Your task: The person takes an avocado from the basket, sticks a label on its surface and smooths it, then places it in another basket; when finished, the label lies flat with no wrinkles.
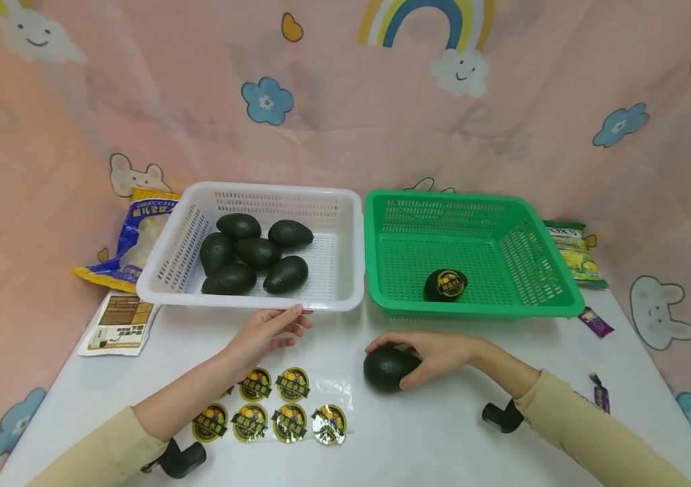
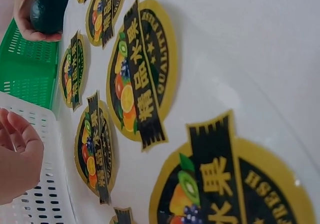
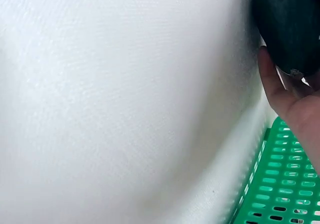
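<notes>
The person's right hand is curled round a dark green avocado that sits on the white table. The thumb is under one end and the fingers wrap over the top. This avocado is just in front of the green basket, near its left corner. In the right wrist view the same avocado rests against the palm, with the green basket wall close by.

The left hand is loose and holds nothing. Its fingers are nearly straight, and the fingertips touch the front rim of the white basket. In the left wrist view the fingers lie softly bent beside the white basket's wall.

Six avocados lie in a bunch inside the white basket. One avocado with a sticker sits alone in the green basket. The two baskets stand side by side and touch.

A clear sheet of round yellow and black stickers lies on the table just under the left arm. A blue and yellow bag lies to the left of the white basket, and a white and brown packet is in front of it. A green and yellow bag lies to the right of the green basket. Small purple wrappers lie near the right edge of the table
</notes>
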`<state>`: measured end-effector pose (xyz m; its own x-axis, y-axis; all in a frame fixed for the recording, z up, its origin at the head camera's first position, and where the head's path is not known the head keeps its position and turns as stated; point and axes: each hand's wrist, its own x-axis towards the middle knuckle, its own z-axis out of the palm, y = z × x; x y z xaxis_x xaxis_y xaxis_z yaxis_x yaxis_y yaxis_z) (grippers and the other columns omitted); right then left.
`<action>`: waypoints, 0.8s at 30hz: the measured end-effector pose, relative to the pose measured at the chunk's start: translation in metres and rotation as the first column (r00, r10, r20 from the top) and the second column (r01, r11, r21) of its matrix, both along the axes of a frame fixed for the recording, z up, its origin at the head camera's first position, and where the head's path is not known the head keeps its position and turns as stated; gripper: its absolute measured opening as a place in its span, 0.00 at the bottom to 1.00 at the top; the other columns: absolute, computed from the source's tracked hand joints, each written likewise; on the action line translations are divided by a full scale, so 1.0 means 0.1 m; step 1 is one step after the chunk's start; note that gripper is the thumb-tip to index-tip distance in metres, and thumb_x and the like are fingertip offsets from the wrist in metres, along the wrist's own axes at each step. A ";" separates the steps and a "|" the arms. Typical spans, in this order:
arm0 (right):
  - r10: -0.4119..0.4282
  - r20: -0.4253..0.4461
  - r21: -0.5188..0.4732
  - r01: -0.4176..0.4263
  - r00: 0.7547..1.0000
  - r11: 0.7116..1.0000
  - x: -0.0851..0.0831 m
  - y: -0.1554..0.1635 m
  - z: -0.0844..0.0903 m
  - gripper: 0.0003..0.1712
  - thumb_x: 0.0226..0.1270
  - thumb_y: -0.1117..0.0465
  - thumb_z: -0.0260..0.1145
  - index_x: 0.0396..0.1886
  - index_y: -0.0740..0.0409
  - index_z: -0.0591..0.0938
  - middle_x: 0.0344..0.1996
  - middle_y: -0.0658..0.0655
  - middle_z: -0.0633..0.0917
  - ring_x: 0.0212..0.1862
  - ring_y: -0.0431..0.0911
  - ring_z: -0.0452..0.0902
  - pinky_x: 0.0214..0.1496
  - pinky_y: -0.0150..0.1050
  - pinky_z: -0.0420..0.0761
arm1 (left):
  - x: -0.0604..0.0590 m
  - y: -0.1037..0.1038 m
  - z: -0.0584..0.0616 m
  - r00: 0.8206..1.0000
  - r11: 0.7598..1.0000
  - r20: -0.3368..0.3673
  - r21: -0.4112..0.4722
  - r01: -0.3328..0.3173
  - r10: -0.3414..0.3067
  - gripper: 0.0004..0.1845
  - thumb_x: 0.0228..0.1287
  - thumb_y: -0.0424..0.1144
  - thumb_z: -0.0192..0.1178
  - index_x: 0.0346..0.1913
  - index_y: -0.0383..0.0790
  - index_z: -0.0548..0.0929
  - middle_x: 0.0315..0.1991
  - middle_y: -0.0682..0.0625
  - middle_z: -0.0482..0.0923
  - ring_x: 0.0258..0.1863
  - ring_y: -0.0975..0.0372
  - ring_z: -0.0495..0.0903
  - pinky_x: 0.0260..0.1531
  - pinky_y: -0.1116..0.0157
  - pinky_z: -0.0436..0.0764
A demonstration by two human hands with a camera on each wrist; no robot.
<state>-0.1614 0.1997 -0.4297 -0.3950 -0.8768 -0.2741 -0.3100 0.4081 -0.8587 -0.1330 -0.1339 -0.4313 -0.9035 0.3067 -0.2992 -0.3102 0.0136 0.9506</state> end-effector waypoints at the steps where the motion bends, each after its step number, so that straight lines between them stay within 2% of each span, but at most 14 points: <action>1: 0.006 -0.001 -0.002 -0.006 1.000 1.000 0.00 0.00 0.00 0.38 0.58 0.59 0.72 0.68 0.46 0.68 0.62 0.43 0.73 0.60 0.42 0.69 0.64 0.40 0.69 | 0.00 0.00 0.00 1.000 1.000 0.002 0.000 0.001 -0.001 0.28 0.73 0.51 0.54 0.56 0.26 0.78 0.41 0.51 0.83 0.42 0.60 0.78 0.48 0.62 0.78; 5: 0.018 0.008 -0.004 -0.018 1.000 1.000 -0.01 0.00 0.03 0.39 0.59 0.58 0.72 0.70 0.51 0.67 0.64 0.45 0.71 0.63 0.42 0.67 0.66 0.39 0.67 | 0.01 -0.02 0.02 0.999 0.999 -0.007 -0.020 0.037 -0.037 0.29 0.72 0.52 0.54 0.60 0.27 0.76 0.45 0.47 0.82 0.47 0.56 0.78 0.51 0.60 0.78; 7: 0.017 0.016 -0.004 -0.017 1.000 1.000 -0.01 0.00 0.04 0.40 0.59 0.58 0.72 0.70 0.53 0.66 0.66 0.47 0.70 0.64 0.42 0.66 0.67 0.39 0.66 | 0.04 -0.06 0.02 0.993 0.990 -0.061 -0.100 0.098 -0.105 0.28 0.72 0.52 0.56 0.61 0.31 0.76 0.49 0.45 0.81 0.50 0.54 0.77 0.51 0.59 0.78; 8: 0.015 0.017 -0.002 -0.015 1.000 1.000 -0.01 0.00 0.04 0.41 0.59 0.57 0.72 0.71 0.53 0.66 0.66 0.48 0.70 0.65 0.42 0.66 0.68 0.40 0.65 | 0.06 -0.09 0.01 0.980 0.974 -0.116 -0.175 0.142 -0.164 0.27 0.70 0.52 0.58 0.61 0.33 0.77 0.51 0.44 0.81 0.51 0.53 0.77 0.51 0.59 0.78; 9: 0.011 0.018 -0.001 -0.011 1.000 1.000 -0.01 0.00 0.05 0.41 0.59 0.57 0.72 0.71 0.52 0.65 0.67 0.48 0.70 0.66 0.43 0.65 0.68 0.40 0.65 | 0.09 -0.13 0.01 0.955 0.944 -0.180 -0.276 0.182 -0.237 0.27 0.68 0.53 0.60 0.60 0.35 0.78 0.51 0.45 0.81 0.51 0.53 0.76 0.51 0.58 0.78; 10: 0.004 0.013 0.002 -0.004 1.000 1.000 0.00 0.00 0.05 0.41 0.60 0.55 0.72 0.71 0.52 0.65 0.67 0.48 0.69 0.66 0.43 0.65 0.68 0.41 0.65 | 0.13 -0.19 0.00 0.917 0.895 -0.240 -0.395 0.207 -0.319 0.27 0.65 0.54 0.62 0.59 0.38 0.79 0.52 0.45 0.80 0.52 0.52 0.75 0.51 0.57 0.77; 13: -0.029 -0.050 -0.013 0.029 0.998 1.000 0.02 0.01 0.07 0.39 0.62 0.52 0.71 0.71 0.49 0.66 0.67 0.48 0.70 0.67 0.45 0.65 0.69 0.45 0.65 | 0.26 -0.35 -0.05 0.773 0.697 -0.348 -0.699 0.163 -0.530 0.26 0.54 0.57 0.71 0.50 0.45 0.82 0.51 0.52 0.75 0.52 0.56 0.70 0.49 0.56 0.75; 14: -0.046 -0.083 -0.029 0.044 0.995 0.999 0.03 0.00 0.08 0.38 0.63 0.51 0.71 0.70 0.48 0.67 0.67 0.48 0.70 0.67 0.45 0.65 0.68 0.46 0.65 | 0.30 -0.39 -0.08 0.728 0.648 -0.368 -0.749 0.137 -0.579 0.24 0.51 0.57 0.73 0.47 0.47 0.82 0.50 0.53 0.73 0.51 0.57 0.69 0.49 0.56 0.75; 15: -0.065 -0.126 -0.053 0.059 0.990 0.997 0.04 -0.01 0.09 0.36 0.64 0.50 0.70 0.70 0.48 0.68 0.66 0.48 0.72 0.66 0.46 0.66 0.68 0.47 0.66 | 0.33 -0.43 -0.10 0.699 0.612 -0.371 -0.782 0.120 -0.611 0.23 0.49 0.56 0.74 0.43 0.49 0.81 0.49 0.55 0.71 0.51 0.58 0.67 0.49 0.56 0.74; 16: -0.090 -0.174 -0.075 0.078 0.981 0.994 0.07 -0.03 0.12 0.33 0.65 0.49 0.69 0.68 0.47 0.70 0.64 0.46 0.73 0.66 0.45 0.67 0.67 0.47 0.66 | 0.35 -0.45 -0.12 0.684 0.594 -0.368 -0.795 0.120 -0.630 0.21 0.49 0.55 0.75 0.41 0.51 0.80 0.48 0.57 0.70 0.51 0.60 0.66 0.48 0.58 0.74; 17: -0.116 -0.220 -0.105 0.094 0.969 0.990 0.09 -0.06 0.14 0.30 0.66 0.49 0.68 0.66 0.47 0.73 0.62 0.46 0.75 0.65 0.45 0.68 0.66 0.47 0.67 | 0.37 -0.46 -0.13 0.676 0.598 -0.370 -0.791 0.131 -0.637 0.19 0.49 0.53 0.75 0.39 0.52 0.79 0.46 0.59 0.70 0.49 0.62 0.67 0.48 0.59 0.75; 19: -0.164 -0.292 -0.175 0.116 0.942 0.978 0.15 -0.15 0.20 0.23 0.67 0.51 0.67 0.61 0.47 0.77 0.57 0.45 0.79 0.60 0.44 0.72 0.62 0.46 0.72 | 0.37 -0.44 -0.14 0.666 0.635 -0.386 -0.753 0.172 -0.638 0.15 0.52 0.51 0.74 0.37 0.53 0.79 0.43 0.62 0.74 0.45 0.66 0.71 0.46 0.63 0.76; 22: -0.221 -0.392 -0.247 0.129 0.893 0.960 0.27 -0.35 0.26 0.14 0.66 0.51 0.68 0.50 0.44 0.83 0.47 0.43 0.84 0.52 0.39 0.76 0.54 0.41 0.77 | 0.34 -0.36 -0.12 0.680 0.691 -0.375 -0.671 0.270 -0.630 0.12 0.56 0.51 0.72 0.38 0.54 0.80 0.36 0.66 0.77 0.38 0.70 0.75 0.41 0.67 0.78; 24: -0.234 -0.452 -0.278 0.113 0.861 0.954 0.35 -0.47 0.27 0.10 0.64 0.51 0.70 0.44 0.44 0.85 0.41 0.44 0.85 0.47 0.38 0.78 0.49 0.39 0.78 | 0.31 -0.29 -0.08 0.691 0.716 -0.361 -0.618 0.326 -0.626 0.11 0.56 0.51 0.71 0.38 0.54 0.82 0.33 0.66 0.79 0.35 0.70 0.76 0.39 0.67 0.78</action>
